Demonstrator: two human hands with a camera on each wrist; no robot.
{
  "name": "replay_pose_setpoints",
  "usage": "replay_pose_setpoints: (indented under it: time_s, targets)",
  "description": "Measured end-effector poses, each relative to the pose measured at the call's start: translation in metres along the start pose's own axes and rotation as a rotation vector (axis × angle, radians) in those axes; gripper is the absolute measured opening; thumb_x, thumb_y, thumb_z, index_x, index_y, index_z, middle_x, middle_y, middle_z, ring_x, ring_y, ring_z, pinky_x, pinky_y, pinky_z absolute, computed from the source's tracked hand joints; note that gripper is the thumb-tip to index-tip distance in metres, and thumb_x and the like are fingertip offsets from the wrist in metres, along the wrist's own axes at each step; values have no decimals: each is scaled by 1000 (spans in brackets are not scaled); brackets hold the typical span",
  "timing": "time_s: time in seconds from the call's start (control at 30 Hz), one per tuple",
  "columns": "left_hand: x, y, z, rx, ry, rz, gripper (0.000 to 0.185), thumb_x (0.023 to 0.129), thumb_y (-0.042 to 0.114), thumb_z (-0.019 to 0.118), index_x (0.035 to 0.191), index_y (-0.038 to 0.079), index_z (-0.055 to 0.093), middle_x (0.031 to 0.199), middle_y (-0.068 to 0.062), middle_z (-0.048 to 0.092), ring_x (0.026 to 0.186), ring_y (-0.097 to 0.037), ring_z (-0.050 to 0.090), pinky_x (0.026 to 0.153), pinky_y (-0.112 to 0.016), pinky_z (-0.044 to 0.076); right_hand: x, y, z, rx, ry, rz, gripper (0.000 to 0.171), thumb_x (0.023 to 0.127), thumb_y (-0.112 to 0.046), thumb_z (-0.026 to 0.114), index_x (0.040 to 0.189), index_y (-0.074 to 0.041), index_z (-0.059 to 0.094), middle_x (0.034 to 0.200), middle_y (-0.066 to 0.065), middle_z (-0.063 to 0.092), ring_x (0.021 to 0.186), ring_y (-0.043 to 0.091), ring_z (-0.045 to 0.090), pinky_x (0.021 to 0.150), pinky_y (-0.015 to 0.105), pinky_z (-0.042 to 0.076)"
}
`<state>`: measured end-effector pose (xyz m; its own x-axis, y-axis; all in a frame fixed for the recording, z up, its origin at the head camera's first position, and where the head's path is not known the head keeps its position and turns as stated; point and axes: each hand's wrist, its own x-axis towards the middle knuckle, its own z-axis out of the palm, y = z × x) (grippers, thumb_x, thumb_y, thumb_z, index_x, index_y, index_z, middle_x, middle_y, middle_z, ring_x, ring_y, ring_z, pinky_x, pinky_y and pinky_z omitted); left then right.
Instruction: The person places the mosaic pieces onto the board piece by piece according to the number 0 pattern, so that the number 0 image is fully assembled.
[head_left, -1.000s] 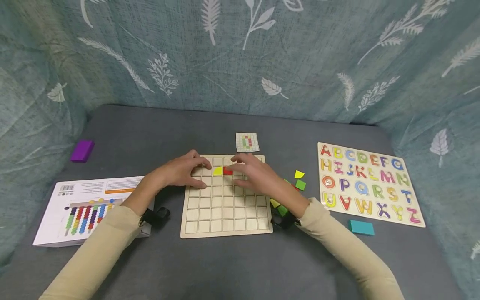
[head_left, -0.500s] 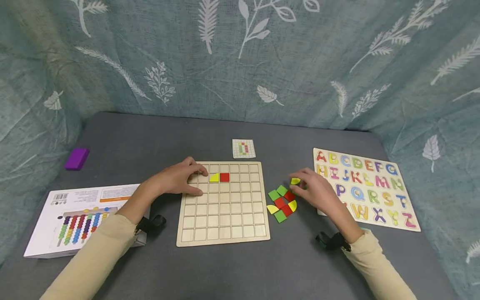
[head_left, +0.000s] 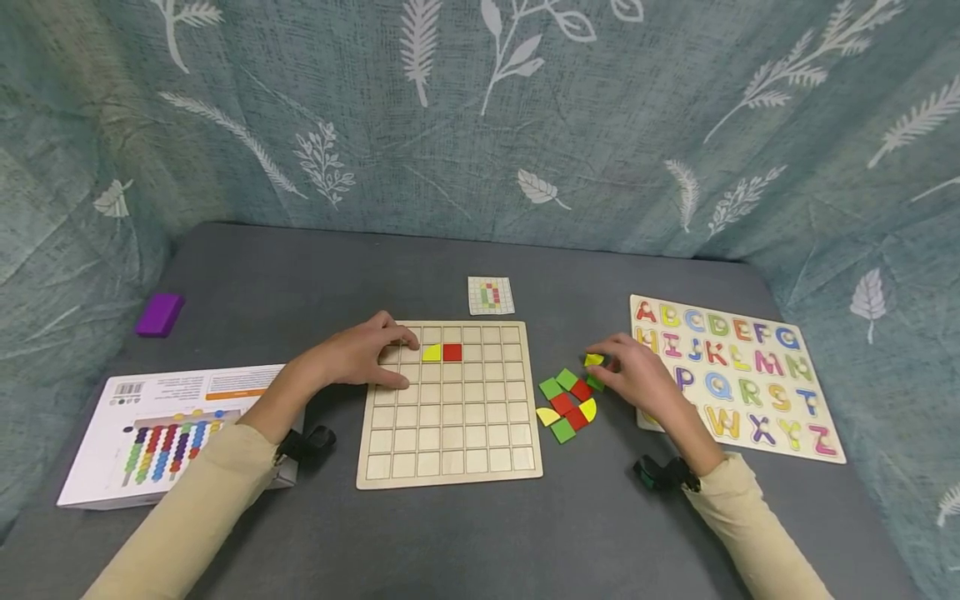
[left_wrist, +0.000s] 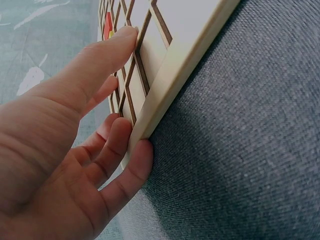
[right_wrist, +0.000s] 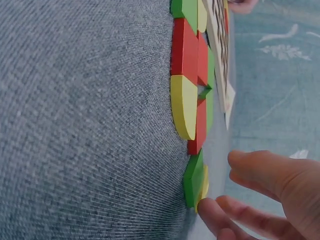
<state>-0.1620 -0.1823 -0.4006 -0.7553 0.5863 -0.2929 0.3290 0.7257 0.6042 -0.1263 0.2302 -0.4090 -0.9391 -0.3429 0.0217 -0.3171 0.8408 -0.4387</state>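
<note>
My left hand (head_left: 378,357) lies flat on the upper-left corner of a wooden grid board (head_left: 450,433). In the left wrist view the left hand (left_wrist: 75,165) has its thumb on top of the board (left_wrist: 190,55) and its fingers along the edge. A yellow quarter-round (head_left: 431,353) and a red square (head_left: 452,352) sit in the board's second row. My right hand (head_left: 603,368) hovers at a loose yellow piece (head_left: 593,360) lying beside a green piece (head_left: 596,382). The right wrist view shows one fingertip (right_wrist: 210,212) touching the yellow piece (right_wrist: 204,187), with the thumb apart.
A cluster of green, red and yellow pieces (head_left: 566,406) lies right of the board. A small pattern card (head_left: 491,295) sits behind it. An alphabet puzzle (head_left: 738,375) lies at the right, a white box (head_left: 172,408) at the left, and a purple block (head_left: 159,314) at the far left.
My right hand left the board, swung right to the loose pieces and settled at the yellow piece. The left hand has stayed on the board's corner.
</note>
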Motion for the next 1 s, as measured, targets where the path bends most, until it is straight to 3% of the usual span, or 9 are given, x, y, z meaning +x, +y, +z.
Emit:
replay_pose_setpoints:
  time_s: [0.5,1.0]
  targets:
    - [1,-2,2,-3,1,-5,50,85,29,76,129,14,56,107,-9,41,85,-19,42,73,-33,35,6,1,5,-9,-17,32,28,88,-19,72,113,-6,72,107,16,64,76,18,59,63,28,43]
    - [1,-2,1,-2,8,-1,50,84,28,76,128,14,57,107,-9,41,84,-19,41,72,-32,35,20,-5,11,-122,10,85,27,87,-22,72,110,-8,74,109,14,66,84,24,63,66,35,48]
